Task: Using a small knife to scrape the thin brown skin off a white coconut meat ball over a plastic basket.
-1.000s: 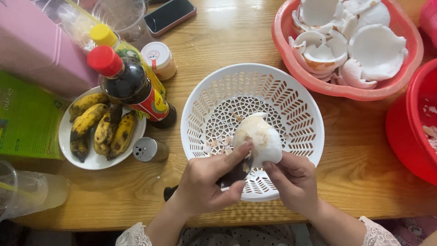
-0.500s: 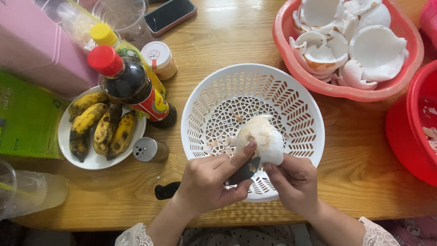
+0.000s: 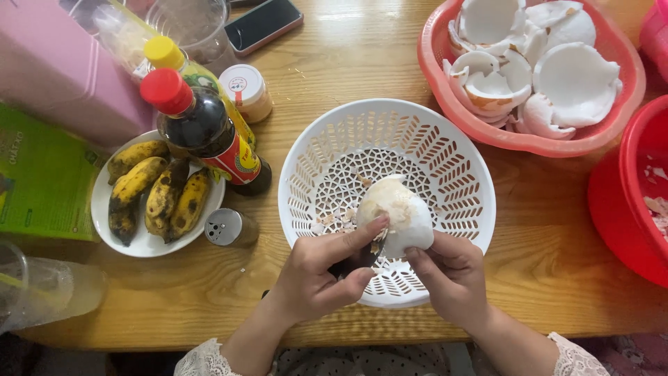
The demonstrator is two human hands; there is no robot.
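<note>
My right hand (image 3: 452, 275) holds a white piece of coconut flesh (image 3: 400, 216) from below, over the white plastic colander (image 3: 459, 160). My left hand (image 3: 323, 268) grips a dark-handled tool (image 3: 358, 259), most likely a peeler or small knife, with the thumb pressed against the coconut piece. Small brown peelings (image 3: 334, 217) lie on the colander's perforated bottom.
A pink basket (image 3: 435, 90) of white coconut pieces sits at the back right, a red bowl (image 3: 612, 202) at the right edge. On the left are a plate of bananas (image 3: 149, 198), a dark sauce bottle (image 3: 205, 132), a small shaker (image 3: 226, 228), a jar (image 3: 245, 90), a phone (image 3: 264, 24) and a green box (image 3: 35, 181).
The tool has worked along the coconut piece, and the piece has turned slightly in my right hand. Both hands stay over the colander's near rim.
</note>
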